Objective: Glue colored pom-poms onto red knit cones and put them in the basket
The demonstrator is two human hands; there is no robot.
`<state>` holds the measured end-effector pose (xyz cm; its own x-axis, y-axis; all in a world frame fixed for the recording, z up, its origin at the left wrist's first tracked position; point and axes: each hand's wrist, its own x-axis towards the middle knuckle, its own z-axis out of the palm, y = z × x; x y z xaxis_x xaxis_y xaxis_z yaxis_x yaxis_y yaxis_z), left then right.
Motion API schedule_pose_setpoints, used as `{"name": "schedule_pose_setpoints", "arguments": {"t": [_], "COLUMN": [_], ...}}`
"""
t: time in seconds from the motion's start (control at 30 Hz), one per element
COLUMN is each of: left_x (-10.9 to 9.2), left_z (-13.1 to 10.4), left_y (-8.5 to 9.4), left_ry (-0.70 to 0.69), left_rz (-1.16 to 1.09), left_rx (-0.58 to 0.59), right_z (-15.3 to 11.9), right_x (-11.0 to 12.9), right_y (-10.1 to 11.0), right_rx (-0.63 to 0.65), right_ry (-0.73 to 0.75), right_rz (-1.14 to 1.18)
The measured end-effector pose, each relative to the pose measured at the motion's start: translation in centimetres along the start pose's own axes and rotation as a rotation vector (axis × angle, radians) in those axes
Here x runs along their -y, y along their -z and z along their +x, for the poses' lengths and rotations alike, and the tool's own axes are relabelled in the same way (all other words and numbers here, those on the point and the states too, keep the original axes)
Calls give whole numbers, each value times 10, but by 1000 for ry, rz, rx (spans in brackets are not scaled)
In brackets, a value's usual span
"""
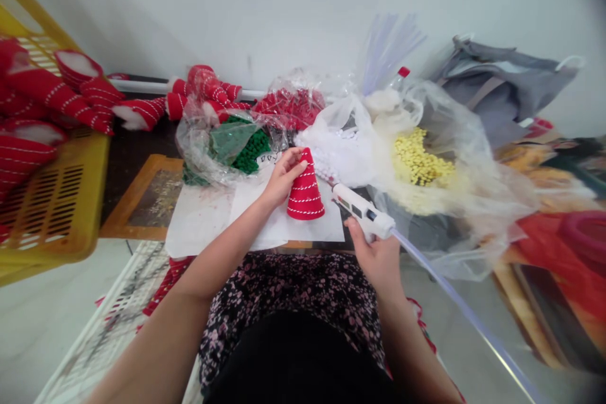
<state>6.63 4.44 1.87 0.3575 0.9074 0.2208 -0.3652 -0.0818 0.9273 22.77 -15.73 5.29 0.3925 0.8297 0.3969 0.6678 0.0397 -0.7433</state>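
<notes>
My left hand [285, 175] grips a red cone hat with white dashed stripes [305, 192] near its tip, thumb on the front. The hat stands point up over white paper sheets [208, 214]. In my right hand [379, 259] is a white glue gun [362, 209], its nozzle pointing left toward the hat's upper side, with a small gap that I cannot judge exactly. A long clear glue stick [464, 306] runs out of the gun's back toward the lower right. Just behind the hat lies a bag of small white pieces [348, 145].
Bags of green pieces [250, 151], red pieces [293, 107] and yellow pieces [419, 158] line the table's back. A yellow basket [71, 214] with red striped hats stands left. Clear glue sticks [391, 50] lean at the wall near a grey bag [502, 88].
</notes>
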Motion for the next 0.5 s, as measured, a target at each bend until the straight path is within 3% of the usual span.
{"name": "schedule_pose_setpoints", "arguments": {"t": [0.27, 0.5], "left_x": [-3, -2], "left_z": [-2, -1], "left_y": [-1, -1], "left_ry": [41, 22], "left_rz": [-19, -9], "left_rx": [-6, -8], "right_z": [10, 11], "right_x": [12, 16], "right_y": [-4, -16], "right_rx": [77, 65], "right_ry": [62, 80], "right_rz": [16, -8]}}
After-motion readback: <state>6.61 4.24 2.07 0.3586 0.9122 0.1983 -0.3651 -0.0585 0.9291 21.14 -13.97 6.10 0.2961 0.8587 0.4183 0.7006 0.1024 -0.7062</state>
